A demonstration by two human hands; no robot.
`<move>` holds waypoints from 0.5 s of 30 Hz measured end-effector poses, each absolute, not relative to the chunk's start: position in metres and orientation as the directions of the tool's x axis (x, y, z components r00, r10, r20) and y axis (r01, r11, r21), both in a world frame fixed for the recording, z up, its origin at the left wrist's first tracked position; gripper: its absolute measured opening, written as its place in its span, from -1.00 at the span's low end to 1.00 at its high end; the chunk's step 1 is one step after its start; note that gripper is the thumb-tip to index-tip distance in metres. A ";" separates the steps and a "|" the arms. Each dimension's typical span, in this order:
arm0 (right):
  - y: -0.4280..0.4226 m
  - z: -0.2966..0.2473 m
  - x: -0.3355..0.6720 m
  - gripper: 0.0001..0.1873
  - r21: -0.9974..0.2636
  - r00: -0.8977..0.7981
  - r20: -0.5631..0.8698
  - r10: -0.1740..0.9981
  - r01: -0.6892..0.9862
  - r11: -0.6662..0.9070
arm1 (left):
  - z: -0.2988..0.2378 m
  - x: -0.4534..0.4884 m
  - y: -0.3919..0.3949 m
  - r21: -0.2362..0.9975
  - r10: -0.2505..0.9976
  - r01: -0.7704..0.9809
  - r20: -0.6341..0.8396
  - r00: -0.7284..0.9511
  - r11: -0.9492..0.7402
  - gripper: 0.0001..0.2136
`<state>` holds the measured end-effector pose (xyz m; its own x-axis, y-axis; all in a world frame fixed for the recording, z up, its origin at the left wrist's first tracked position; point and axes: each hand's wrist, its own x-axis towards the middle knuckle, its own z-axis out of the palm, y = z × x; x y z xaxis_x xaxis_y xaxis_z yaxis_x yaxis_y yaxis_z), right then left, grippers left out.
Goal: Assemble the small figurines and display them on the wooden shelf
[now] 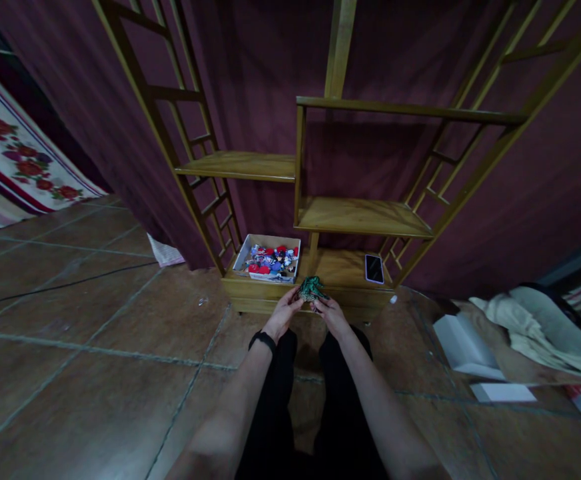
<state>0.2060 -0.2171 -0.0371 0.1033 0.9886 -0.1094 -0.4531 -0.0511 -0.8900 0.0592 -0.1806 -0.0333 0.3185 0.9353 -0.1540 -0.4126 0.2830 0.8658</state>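
Observation:
Both my hands hold a small green figure (311, 289) just in front of the lowest board of a wooden shelf unit (343, 217). My left hand (284, 312), with a black band on the wrist, grips the figure's left side with closed fingers. My right hand (329, 313) pinches its right side. A white box (268, 259) full of several small colourful figures sits on the lowest board, just beyond and left of my hands. A phone (374, 268) with a dark screen lies on the same board to the right.
The shelf unit stands against a dark red curtain (495, 200). Brown floor tiles (95, 347) spread to the left. White paper and pale cloth (515, 333) lie on the floor at the right. A flowered cloth (15, 160) hangs at far left.

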 end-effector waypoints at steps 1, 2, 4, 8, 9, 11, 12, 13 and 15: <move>-0.218 -0.036 0.206 -0.69 -0.889 0.108 -0.109 0.988 -0.456 -0.048 | -0.033 0.059 -0.181 0.867 0.936 -0.415 -0.143 0.321 0.274 -0.48; -0.218 -0.036 0.206 -0.68 -0.888 0.112 -0.109 0.988 -0.458 -0.046 | -0.032 0.059 -0.181 0.869 0.939 -0.417 -0.133 0.318 0.265 -0.46; -0.219 -0.035 0.205 -0.67 -0.888 0.115 -0.103 0.988 -0.458 -0.039 | -0.031 0.060 -0.181 0.875 0.943 -0.417 -0.117 0.310 0.246 -0.43; -0.219 -0.036 0.205 -0.65 -0.893 0.119 -0.084 0.989 -0.450 -0.022 | -0.032 0.060 -0.182 0.907 0.952 -0.372 -0.085 0.294 0.196 -0.38; -0.218 -0.037 0.206 -0.65 -0.895 0.124 -0.082 0.989 -0.445 -0.019 | -0.033 0.061 -0.182 0.923 0.954 -0.343 -0.072 0.292 0.175 -0.37; -0.217 -0.040 0.206 -0.66 -0.904 0.135 -0.076 0.988 -0.428 -0.011 | -0.036 0.063 -0.182 0.957 0.957 -0.265 -0.035 0.289 0.115 -0.35; -0.217 -0.041 0.206 -0.66 -0.908 0.139 -0.071 0.988 -0.418 -0.007 | -0.037 0.064 -0.182 0.973 0.958 -0.217 -0.010 0.288 0.076 -0.33; -0.216 -0.041 0.206 -0.67 -0.912 0.140 -0.067 0.988 -0.409 -0.004 | -0.038 0.065 -0.182 0.986 0.958 -0.163 0.019 0.285 0.029 -0.32; -0.215 -0.043 0.206 -0.68 -0.918 0.140 -0.059 0.988 -0.396 0.001 | -0.040 0.067 -0.184 0.996 0.960 -0.036 0.085 0.268 -0.078 -0.31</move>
